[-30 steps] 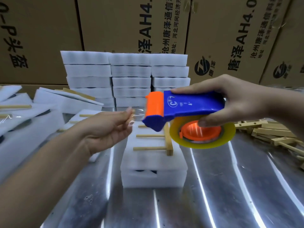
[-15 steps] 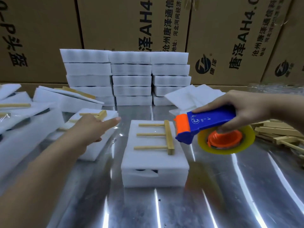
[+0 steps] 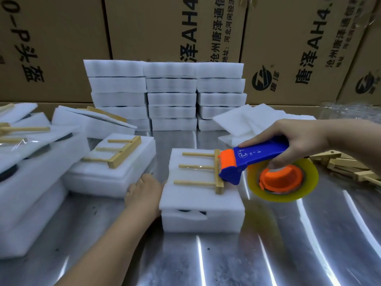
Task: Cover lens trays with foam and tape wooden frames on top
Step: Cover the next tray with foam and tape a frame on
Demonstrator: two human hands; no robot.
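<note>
Frame: a comb-shaped wooden frame (image 3: 218,183) lies flat on the white foam-covered tray (image 3: 198,201) in the middle of the shiny metal tabletop (image 3: 288,244), towards the right side of the foam top.
Frame axis: we see its thick bar running from near us to away from us. Three thin dowels stick out from it to the left, side by side.
Dispenser: the orange head of a blue and orange tape dispenser (image 3: 255,159) touches the far half of the bar from the right and hides part of it. Its roll of yellowish clear tape (image 3: 288,198) sits out past the tray's right side.
Right hand: the right hand (image 3: 299,139) is wrapped round the blue handle, forefinger laid along its top.
Left hand: the left hand (image 3: 144,190) lies against the tray's left edge. Its fingers are blurred, so we cannot tell whether they are straight or curled.
Crowding the left: a second white foam pack (image 3: 99,180), bearing a second wooden frame (image 3: 121,154), sits just beside that hand.
Behind: we see three stacks of white foam trays (image 3: 171,100), with loose white foam sheets (image 3: 257,120) to their right and brown printed cardboard boxes (image 3: 165,27) beyond.
Right edge: a heap of loose wooden frames (image 3: 346,166) lies behind the roll.
</note>
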